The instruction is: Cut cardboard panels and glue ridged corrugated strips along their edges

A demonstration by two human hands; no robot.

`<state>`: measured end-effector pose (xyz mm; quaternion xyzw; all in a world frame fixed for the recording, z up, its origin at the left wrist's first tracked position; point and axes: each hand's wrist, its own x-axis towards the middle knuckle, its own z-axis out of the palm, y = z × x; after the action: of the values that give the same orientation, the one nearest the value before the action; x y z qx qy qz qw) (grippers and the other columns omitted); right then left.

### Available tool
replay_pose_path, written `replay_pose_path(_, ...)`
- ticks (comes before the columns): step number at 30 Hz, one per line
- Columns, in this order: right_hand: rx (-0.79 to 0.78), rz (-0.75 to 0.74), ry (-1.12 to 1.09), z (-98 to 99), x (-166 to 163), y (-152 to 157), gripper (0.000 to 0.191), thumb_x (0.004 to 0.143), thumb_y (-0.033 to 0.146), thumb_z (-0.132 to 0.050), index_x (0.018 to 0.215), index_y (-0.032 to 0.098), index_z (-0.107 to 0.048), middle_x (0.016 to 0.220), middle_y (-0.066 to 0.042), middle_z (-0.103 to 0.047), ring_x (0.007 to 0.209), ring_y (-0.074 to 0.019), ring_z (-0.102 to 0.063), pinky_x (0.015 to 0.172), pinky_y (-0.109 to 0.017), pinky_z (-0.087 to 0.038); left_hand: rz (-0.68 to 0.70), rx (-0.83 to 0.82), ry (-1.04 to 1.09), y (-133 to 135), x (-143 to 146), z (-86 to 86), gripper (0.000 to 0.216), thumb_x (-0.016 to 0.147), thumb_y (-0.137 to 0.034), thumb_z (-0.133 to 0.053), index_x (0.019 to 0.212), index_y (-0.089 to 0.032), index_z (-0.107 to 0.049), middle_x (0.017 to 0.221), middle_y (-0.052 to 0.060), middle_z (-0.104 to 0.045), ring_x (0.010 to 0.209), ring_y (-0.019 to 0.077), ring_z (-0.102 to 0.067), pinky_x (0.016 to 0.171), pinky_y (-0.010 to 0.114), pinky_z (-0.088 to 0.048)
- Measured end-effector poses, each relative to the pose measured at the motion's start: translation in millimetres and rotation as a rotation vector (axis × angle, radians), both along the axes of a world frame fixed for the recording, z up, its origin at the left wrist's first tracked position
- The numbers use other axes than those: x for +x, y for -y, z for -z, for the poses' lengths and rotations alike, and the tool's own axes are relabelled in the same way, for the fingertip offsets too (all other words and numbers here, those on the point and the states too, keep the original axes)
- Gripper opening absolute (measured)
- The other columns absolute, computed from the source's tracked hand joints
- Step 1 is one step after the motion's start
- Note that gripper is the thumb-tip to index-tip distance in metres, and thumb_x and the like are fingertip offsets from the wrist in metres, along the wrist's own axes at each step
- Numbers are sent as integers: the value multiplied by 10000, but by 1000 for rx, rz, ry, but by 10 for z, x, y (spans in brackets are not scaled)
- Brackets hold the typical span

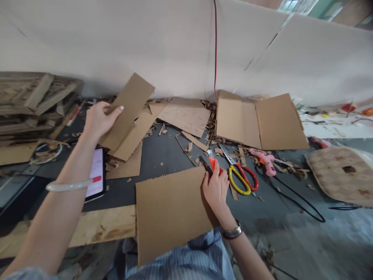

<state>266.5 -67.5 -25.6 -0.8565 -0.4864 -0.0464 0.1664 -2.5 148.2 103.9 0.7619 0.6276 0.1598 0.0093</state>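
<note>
My left hand [101, 118] pinches a rectangular strip of cardboard [131, 105] by its left side, holding it tilted above other cardboard pieces at the back left. In my right hand [216, 186] is a red utility knife [213, 161], its pale blade end pointing away from me. A large cardboard sheet [171, 206] lies at the table's front edge, against my body, with my right hand at its upper right corner. Something dark pokes out beside the knife; I cannot make out what it is. Scissors [240, 179] with one yellow and one red handle lie just right of that hand.
A folded cardboard piece [279, 120] leans near the wall. To the right are a pink glue gun [264, 159] with a black cord and a patterned bag [340, 175]. A phone [97, 175] lies under my left arm; cardboard frames [37, 97] are stacked far left. Scraps litter the table.
</note>
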Motion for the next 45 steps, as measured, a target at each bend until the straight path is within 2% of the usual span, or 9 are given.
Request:
replay_pose_path(4, 70, 25, -18, -24, 120, 27, 481, 838, 230, -308, 1287, 62, -344, 972, -195, -483, 881, -304, -493, 714, -419, -404, 16, -35, -17, -59, 78, 158, 727, 837, -547, -327, 1245, 49, -244, 1279, 259, -353, 1141, 354, -379, 890, 457, -338)
replay_pose_path(7, 123, 15, -50, -39, 260, 102, 465, 824, 188, -305, 1266, 60, -378, 937, -184, -510, 843, -291, -516, 703, -409, -422, 149, -100, -41, 191, 209, 305, 673, 817, -509, -402, 1201, 43, -370, 1240, 250, -424, 1147, 338, -393, 925, 440, -323)
replay_pose_path(13, 279, -29, -181, -21, 507, 259, 448, 822, 256, -311, 1214, 67, -420, 1075, -210, -533, 1028, -300, -486, 811, -431, -407, 750, -554, -152, 1393, 523, 610, 998, 527, -581, -660, 1338, -134, -287, 1434, 189, -176, 1306, 347, -106, 1016, 543, -107)
replay_pose_path(17, 276, 57, -298, -19, 648, 334, 500, 796, 326, -316, 1195, 53, -445, 1152, -229, -521, 1039, -321, -501, 817, -451, -401, 913, -748, -286, 2070, 729, 711, 1073, 474, -298, -746, 1373, -190, -170, 1442, 164, 0, 1299, 346, 48, 987, 605, 1)
replay_pose_path(24, 429, 257, -926, -164, 812, 441, 414, 751, 465, -445, 1033, 175, -532, 781, -57, -626, 519, -142, -535, 490, -275, -441, 862, -639, -471, 2364, 789, 603, 952, 459, 54, -526, 1354, -122, -251, 1405, 184, -171, 1282, 371, -141, 977, 580, -220)
replay_pose_path(30, 652, 254, -1420, -258, 842, 467, 354, 534, 432, -716, 720, 174, -560, 483, 75, -491, 358, -37, -350, 297, -132, -248, 728, -255, 138, 1970, 353, 171, 508, 756, -44, -370, 1213, -239, -480, 1208, 34, -567, 1055, 190, -554, 918, 302, -415)
replay_pose_path(33, 692, 274, -1493, -256, 848, 467, 371, 472, 373, -753, 730, 171, -577, 609, 40, -597, 394, -29, -402, 305, -115, -271, 291, -158, 626, 1689, 213, 38, 304, 802, -243, -479, 1098, -225, -546, 996, 21, -674, 874, 186, -635, 739, 243, -502)
replay_pose_path(38, 704, 376, -1508, -261, 838, 445, 402, 405, 259, -764, 772, 191, -616, 645, 37, -636, 501, -75, -527, 445, -165, -446, -40, -522, 1376, 1493, 324, 262, 322, 696, -327, -625, 993, -206, -604, 1009, 34, -668, 1033, 217, -555, 866, 294, -446)
replay_pose_path(45, 514, 285, -1505, -296, 889, 400, 418, 459, 257, -750, 859, 218, -634, 775, 25, -654, 635, -120, -596, 509, -195, -485, -249, -997, 1449, 1753, 466, 851, 305, 716, -316, -636, 1003, -215, -612, 1064, 50, -655, 1077, 227, -537, 927, 341, -406)
